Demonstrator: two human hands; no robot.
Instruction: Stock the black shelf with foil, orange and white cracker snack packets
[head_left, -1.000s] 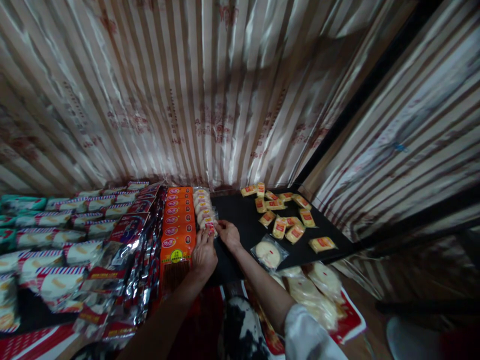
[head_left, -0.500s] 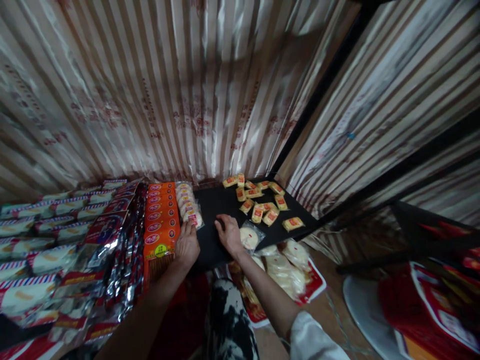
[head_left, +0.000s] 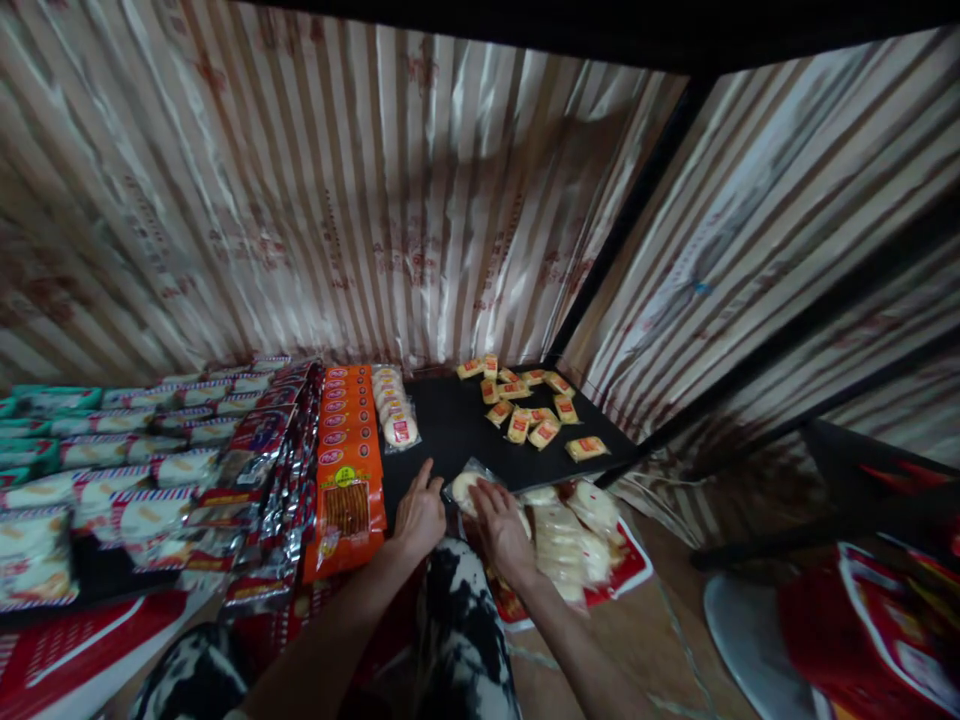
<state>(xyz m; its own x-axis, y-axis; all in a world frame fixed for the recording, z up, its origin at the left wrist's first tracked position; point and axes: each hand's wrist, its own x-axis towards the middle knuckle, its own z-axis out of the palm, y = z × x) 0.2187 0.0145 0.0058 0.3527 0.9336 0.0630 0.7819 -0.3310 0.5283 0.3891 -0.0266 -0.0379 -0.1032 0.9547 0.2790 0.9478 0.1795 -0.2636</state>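
Note:
My right hand (head_left: pixel 501 527) grips a clear packet with a round pale cracker (head_left: pixel 466 486) at the front edge of the black shelf (head_left: pixel 457 440). My left hand (head_left: pixel 420 512) rests flat on the shelf edge beside it, fingers stretched out, holding nothing. A row of similar round-cracker packets (head_left: pixel 393 404) stands along the shelf, next to orange packets (head_left: pixel 345 450). More clear cracker packets (head_left: pixel 562 535) lie in a pile below the shelf on a red sheet.
Small yellow packets (head_left: pixel 525 405) are scattered at the shelf's back right. Silver-and-red bags (head_left: pixel 262 470) and white striped packets (head_left: pixel 112 480) fill the left. Striped foil sheeting lines the walls. A black frame post (head_left: pixel 622 220) rises at the corner. A white stool (head_left: pixel 742 640) stands on the right.
Both hands have drawn back from the row of cracker packets to the shelf's front edge. My right hand has closed on the loose cracker packet and pulled it nearer.

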